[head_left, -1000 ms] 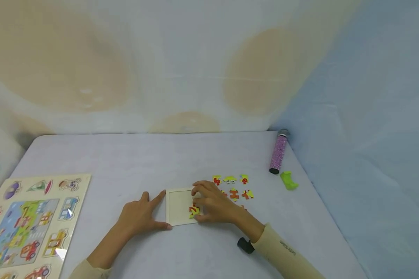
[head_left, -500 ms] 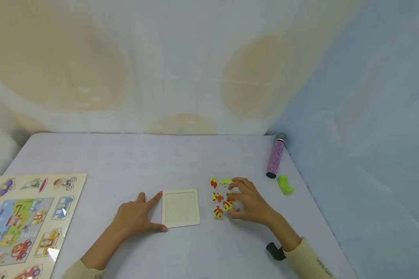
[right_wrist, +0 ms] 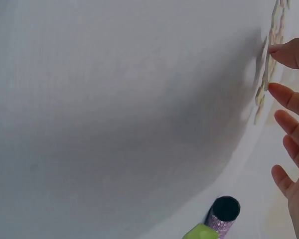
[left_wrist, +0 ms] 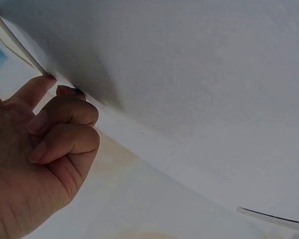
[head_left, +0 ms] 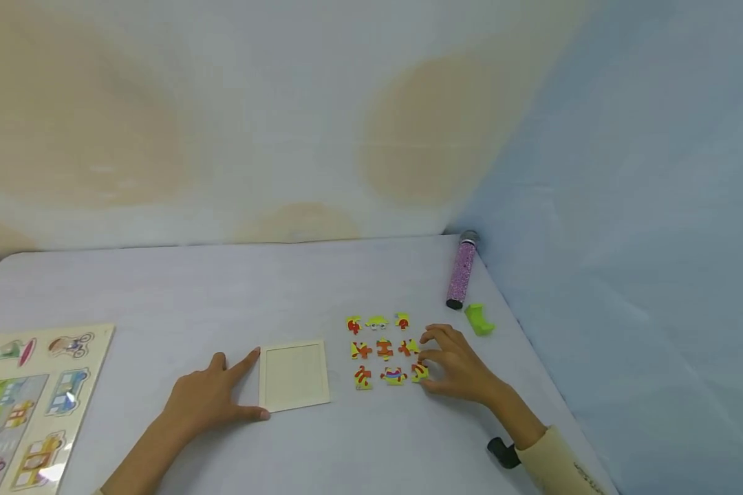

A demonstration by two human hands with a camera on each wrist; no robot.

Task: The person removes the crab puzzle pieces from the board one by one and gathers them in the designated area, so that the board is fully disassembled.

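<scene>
My right hand (head_left: 457,364) pinches a yellow-and-red puzzle piece (head_left: 419,372) between thumb and index finger, at the lower right corner of a grid of pieces. Beside it in the bottom row lies a rainbow-striped piece (head_left: 393,376); other red and yellow pieces, such as the middle one (head_left: 384,349), are spread in rows. Thumb and index finger of my left hand (head_left: 206,399) are spread against the left corners of a pale square puzzle tray (head_left: 294,375) with nothing in it. In the left wrist view, the other fingers (left_wrist: 72,139) are loosely curled.
A large picture puzzle board (head_left: 95,364) lies at the left. Toward the right edge are a glittery purple cylinder (head_left: 461,271) and a bright green object (head_left: 479,320). Pale cloth (head_left: 272,124) hangs behind the white table.
My right hand has moved from the tray to the right with the puzzle piece, which is now at the grid's lower right. The left hand stays at the tray; the head view has shifted.
</scene>
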